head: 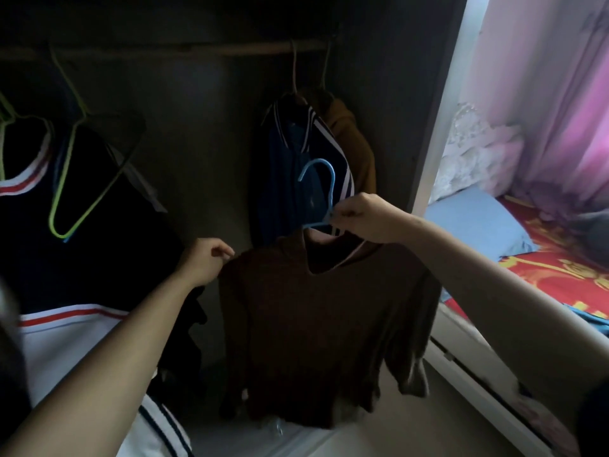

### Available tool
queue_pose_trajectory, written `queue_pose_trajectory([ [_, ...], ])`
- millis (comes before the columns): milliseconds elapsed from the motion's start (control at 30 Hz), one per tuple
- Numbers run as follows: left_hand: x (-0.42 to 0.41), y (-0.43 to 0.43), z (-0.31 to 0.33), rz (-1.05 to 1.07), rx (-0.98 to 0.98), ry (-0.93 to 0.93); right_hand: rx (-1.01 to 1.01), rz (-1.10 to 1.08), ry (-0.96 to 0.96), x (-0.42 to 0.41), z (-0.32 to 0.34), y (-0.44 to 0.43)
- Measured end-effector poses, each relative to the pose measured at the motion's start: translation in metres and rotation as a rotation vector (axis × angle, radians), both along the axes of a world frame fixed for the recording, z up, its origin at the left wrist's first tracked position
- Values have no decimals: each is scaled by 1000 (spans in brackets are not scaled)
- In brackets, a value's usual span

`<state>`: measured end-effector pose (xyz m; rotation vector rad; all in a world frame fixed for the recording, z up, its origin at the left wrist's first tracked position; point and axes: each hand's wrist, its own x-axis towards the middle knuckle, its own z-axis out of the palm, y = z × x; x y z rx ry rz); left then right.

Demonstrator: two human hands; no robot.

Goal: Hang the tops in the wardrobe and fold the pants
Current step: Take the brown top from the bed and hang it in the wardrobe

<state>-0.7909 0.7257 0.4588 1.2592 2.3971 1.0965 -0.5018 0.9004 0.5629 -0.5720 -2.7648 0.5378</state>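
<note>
A dark brown long-sleeved top [316, 328] hangs on a blue hanger [316, 189] in front of the open wardrobe. My right hand [365, 219] pinches the hanger at the base of its hook. My left hand [206, 260] pinches the top's left shoulder. The hanger's hook is free, well below the wardrobe rail [250, 49].
A blue striped top [296, 166] and a mustard garment [356, 150] hang at the rail's right end. At the left hang an empty green hanger [71, 179] and a dark top with red-white trim [29, 179]. A bed with a blue pillow [474, 225] lies to the right.
</note>
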Motion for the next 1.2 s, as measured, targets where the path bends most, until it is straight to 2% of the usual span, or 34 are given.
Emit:
queue_pose_trajectory([
  [100,10,-2,6,-89,126,-120,21,-6,42,-5,3,-9],
  [200,30,0,9,-276,146,-238,13,-30,99,-16,7,-18],
  [333,49,8,13,-351,268,-16,-87,-36,144,-28,10,-28],
  [400,53,8,20,-381,336,-75,-63,-73,154,-30,8,-29],
  [500,59,11,27,-434,463,-307,-41,-46,118,-30,1,-33],
  [567,62,14,35,-448,492,-344,-41,-29,90,-31,-6,-38],
  [667,52,15,44,-471,419,-308,-21,-115,236,-33,-12,-37],
  [733,31,17,49,-426,349,-209,-64,-160,325,-34,-10,-33],
  [833,-2,27,62,-423,251,-80,-120,-168,339,-44,2,-25],
  [967,-32,56,91,-349,202,181,-253,-184,440,-81,27,-8],
  [1033,-46,72,108,-274,182,387,-270,-214,513,-105,42,7],
  [1133,-66,90,142,-13,127,822,-345,-207,570,-142,69,36],
  [1200,-74,100,170,120,126,959,-459,-195,609,-165,87,57],
])
